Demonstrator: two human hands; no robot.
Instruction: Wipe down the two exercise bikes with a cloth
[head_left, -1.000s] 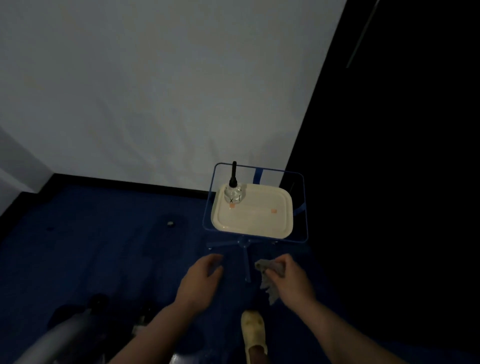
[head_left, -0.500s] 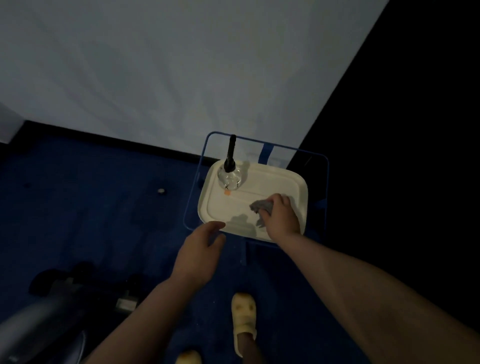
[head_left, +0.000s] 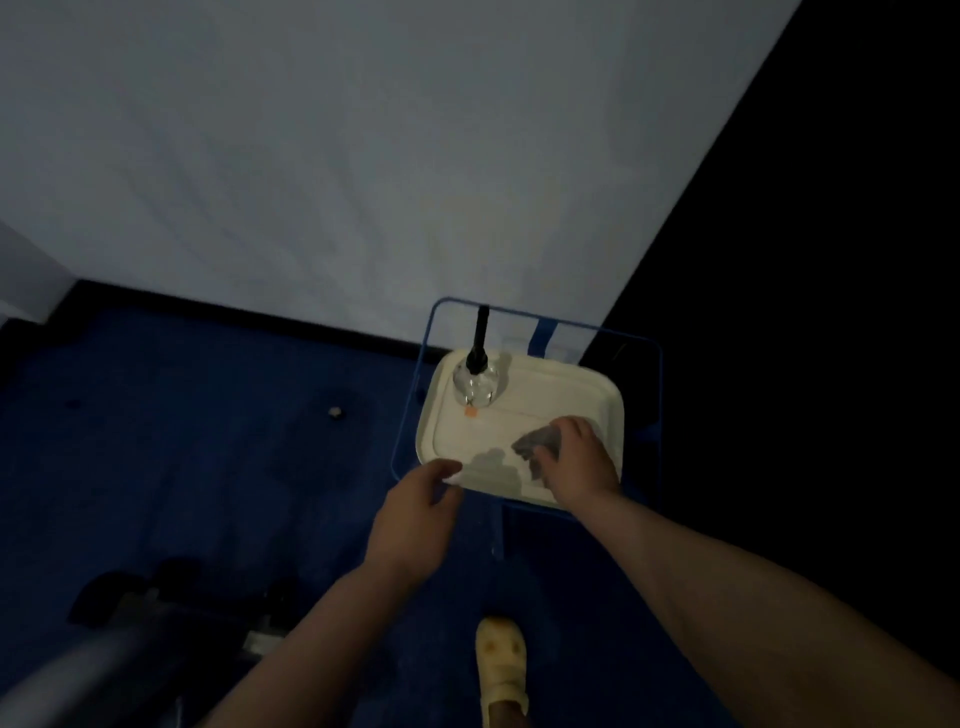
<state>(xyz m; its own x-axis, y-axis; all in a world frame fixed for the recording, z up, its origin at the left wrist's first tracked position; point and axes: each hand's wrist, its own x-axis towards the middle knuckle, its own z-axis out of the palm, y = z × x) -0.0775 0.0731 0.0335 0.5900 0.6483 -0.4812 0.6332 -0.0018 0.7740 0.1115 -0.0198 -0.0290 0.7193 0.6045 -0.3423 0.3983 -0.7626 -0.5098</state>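
My right hand holds a small grey cloth over the near right part of a cream tray. The tray rests on a blue wire-frame stand against the white wall. A clear spray bottle with a black nozzle stands upright at the tray's far left corner. My left hand hovers with relaxed fingers just off the tray's near left edge, holding nothing. Part of an exercise bike, a grey tube and dark parts, shows at the bottom left.
Dark blue carpet covers the floor, with a small pale speck lying on it. A black panel fills the right side. My foot in a pale yellow shoe stands below the stand.
I have stepped up to the stand. My right hand carried the cloth from below the stand up onto the tray, and my left hand rose to the tray's near edge.
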